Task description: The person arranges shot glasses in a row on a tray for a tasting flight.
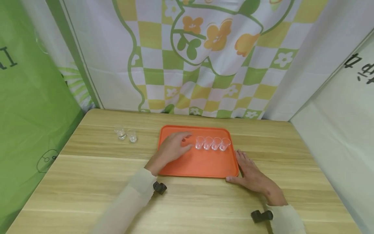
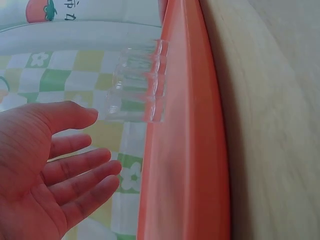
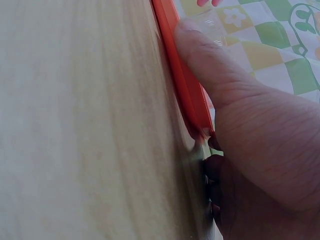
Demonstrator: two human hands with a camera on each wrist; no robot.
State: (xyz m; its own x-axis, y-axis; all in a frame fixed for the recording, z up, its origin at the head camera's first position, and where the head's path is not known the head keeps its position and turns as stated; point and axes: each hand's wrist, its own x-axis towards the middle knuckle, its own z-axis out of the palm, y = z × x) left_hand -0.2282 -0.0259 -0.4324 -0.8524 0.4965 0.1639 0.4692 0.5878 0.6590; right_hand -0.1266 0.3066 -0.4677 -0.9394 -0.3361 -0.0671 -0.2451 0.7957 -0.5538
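Observation:
On the orange tray (image 1: 201,167), several small clear glasses (image 1: 208,143) stand upright in a close row. My left hand (image 1: 171,148) hovers over the tray's left half, just left of that row, its thumb and fingers parted with nothing between them. In the left wrist view the row of glasses (image 2: 135,107) lies beyond the fingertips, apart from them. Beside the tray's right front corner, my right hand (image 1: 253,177) lies with fingers extended along the right side and thumb toward the front edge. Its thumb appears close against the tray rim (image 3: 187,85) in the right wrist view.
Two more clear glasses (image 1: 132,136) stand on the wooden table (image 1: 111,188), left of the tray. A checkered curtain (image 1: 201,87) hangs behind the table's far edge. Green fabric (image 1: 32,113) borders the left side and a white panel (image 1: 342,123) the right.

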